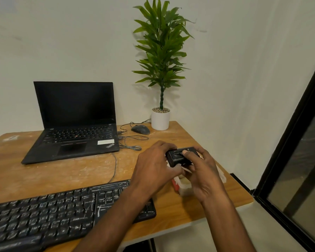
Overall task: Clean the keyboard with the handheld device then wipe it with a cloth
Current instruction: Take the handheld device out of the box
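The keyboard [62,213] lay at the near left of the desk [80,171], long axis running left to right, dusted white. To its right, both hands held the handheld device [180,157] above the desk: left hand [153,171] curled round its left end, right hand [202,175] gripping, thumb on top. The keyboard lay down and left, nearer the left hand.

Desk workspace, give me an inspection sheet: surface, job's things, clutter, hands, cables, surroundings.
Surface: wooden table, whitish smears.
Job's things: black keyboard at the near edge, dusted white; black handheld device held above the table; cloth not clearly seen.
Clutter: open laptop, screen dark; mouse; potted plant; pale container under the hands.
Hands: left hand and right hand both grip the device.
Cables: grey cables loose beside the laptop.
Surroundings: pale wall, dark-framed window at right.
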The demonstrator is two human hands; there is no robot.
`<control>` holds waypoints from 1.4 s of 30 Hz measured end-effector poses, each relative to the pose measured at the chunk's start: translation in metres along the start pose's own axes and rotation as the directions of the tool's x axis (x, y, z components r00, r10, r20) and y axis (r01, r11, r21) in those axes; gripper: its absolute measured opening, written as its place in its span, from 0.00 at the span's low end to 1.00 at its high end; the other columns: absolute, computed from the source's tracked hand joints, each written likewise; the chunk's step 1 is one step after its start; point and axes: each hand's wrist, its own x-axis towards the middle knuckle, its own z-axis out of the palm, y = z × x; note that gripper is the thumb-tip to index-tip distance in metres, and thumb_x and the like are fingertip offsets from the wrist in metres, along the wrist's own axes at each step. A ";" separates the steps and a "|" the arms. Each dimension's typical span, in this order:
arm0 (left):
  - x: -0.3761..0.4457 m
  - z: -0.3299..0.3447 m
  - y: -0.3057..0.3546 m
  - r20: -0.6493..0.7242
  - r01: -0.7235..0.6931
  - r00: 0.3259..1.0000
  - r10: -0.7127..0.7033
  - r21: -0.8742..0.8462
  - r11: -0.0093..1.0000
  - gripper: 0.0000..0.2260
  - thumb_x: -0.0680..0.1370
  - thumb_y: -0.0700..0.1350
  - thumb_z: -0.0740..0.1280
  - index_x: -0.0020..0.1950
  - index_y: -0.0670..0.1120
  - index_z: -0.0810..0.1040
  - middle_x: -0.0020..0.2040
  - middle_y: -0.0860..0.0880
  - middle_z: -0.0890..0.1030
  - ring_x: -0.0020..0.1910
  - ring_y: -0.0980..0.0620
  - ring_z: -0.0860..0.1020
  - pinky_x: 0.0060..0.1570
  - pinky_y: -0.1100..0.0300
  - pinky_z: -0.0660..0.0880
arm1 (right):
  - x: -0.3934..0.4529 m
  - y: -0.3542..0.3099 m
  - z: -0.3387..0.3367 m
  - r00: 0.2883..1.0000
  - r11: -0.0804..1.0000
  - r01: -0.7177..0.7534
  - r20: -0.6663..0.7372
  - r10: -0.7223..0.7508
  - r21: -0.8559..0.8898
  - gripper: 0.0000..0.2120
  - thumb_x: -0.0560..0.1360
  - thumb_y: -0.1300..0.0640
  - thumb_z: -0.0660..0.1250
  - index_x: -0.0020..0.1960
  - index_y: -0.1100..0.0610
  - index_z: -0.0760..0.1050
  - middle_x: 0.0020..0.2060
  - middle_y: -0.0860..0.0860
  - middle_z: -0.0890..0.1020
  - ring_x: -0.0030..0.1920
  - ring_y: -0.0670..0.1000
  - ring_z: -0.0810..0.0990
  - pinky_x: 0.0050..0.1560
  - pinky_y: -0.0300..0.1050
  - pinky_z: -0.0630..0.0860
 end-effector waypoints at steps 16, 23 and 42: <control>-0.022 -0.018 -0.029 -0.071 0.023 0.997 -0.029 -0.080 0.997 0.26 0.69 0.53 0.76 0.67 0.55 0.78 0.59 0.61 0.78 0.49 0.61 0.78 0.51 0.66 0.79 | -0.021 0.014 0.044 0.991 0.968 -0.130 0.031 0.126 0.214 0.13 0.74 0.70 0.69 0.58 0.68 0.77 0.49 0.65 0.83 0.54 0.64 0.83 0.47 0.55 0.82; -0.027 -0.025 -0.042 -0.084 0.037 0.995 -0.048 -0.121 0.992 0.27 0.70 0.52 0.77 0.68 0.55 0.77 0.60 0.62 0.77 0.53 0.62 0.79 0.53 0.64 0.80 | -0.027 0.020 0.059 0.984 0.953 -0.181 0.050 0.174 0.242 0.14 0.72 0.72 0.70 0.58 0.73 0.76 0.52 0.69 0.82 0.57 0.68 0.82 0.65 0.67 0.75; -0.057 -0.065 -0.072 -0.218 0.042 0.972 -0.085 -0.194 0.980 0.25 0.70 0.49 0.78 0.67 0.54 0.79 0.59 0.63 0.78 0.58 0.64 0.77 0.56 0.68 0.77 | -0.047 0.038 0.105 0.953 0.961 -0.259 0.187 0.238 0.097 0.17 0.68 0.67 0.75 0.57 0.67 0.80 0.52 0.66 0.84 0.57 0.64 0.83 0.65 0.63 0.76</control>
